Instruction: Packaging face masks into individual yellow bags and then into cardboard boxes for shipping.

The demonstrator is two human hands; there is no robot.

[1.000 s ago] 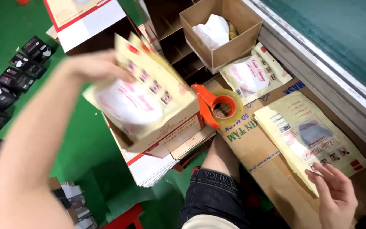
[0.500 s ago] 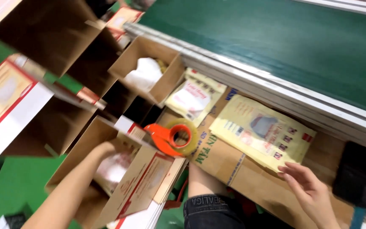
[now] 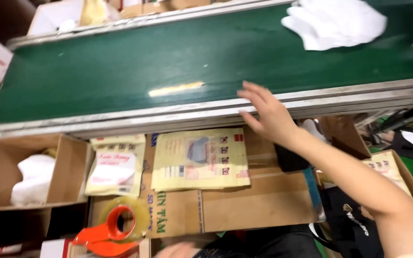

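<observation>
The right hand [image 3: 268,112] reaches up over the metal rail [image 3: 168,114] of the green belt [image 3: 120,62], fingers spread wide and holding nothing. A white cloth [image 3: 335,21] lies on the belt at about one o'clock from it, well apart. The large yellow packet [image 3: 199,160] lies at seven o'clock, near. The left hand [image 3: 178,249] barely shows at the bottom edge; its grip cannot be told.
</observation>
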